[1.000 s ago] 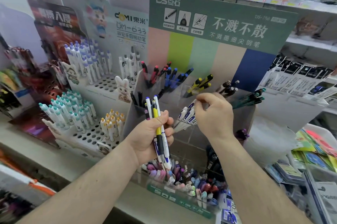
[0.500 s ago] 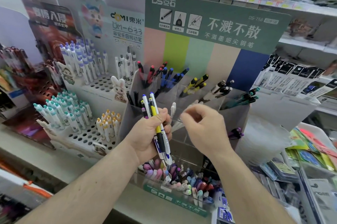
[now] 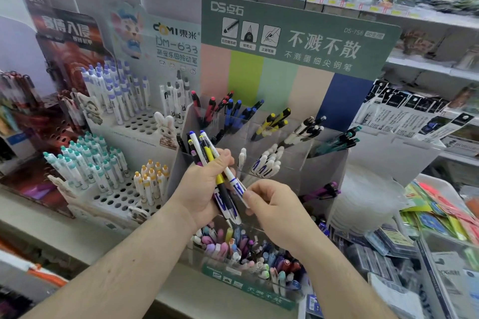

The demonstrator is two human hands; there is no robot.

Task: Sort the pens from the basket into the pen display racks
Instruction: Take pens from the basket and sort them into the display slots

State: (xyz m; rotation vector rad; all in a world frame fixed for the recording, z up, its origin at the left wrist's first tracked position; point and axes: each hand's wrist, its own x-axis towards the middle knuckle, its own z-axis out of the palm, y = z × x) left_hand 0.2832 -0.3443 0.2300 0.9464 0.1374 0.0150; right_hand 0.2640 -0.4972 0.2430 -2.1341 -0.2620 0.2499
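Pens (image 3: 211, 160) gripped in left hand (image 3: 202, 194), right hand (image 3: 272, 212) pinching one.

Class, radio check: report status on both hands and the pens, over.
Left hand grips mixed pen bundle. Right hand pinches white-and-blue pen in the bundle. Matching white pens compartment just behind, nothing in the way.

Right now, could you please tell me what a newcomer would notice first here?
The two hands at centre: the left hand grips a bundle of pens, and the right hand pinches one of them. Behind rises the green sign, above the clear rack.
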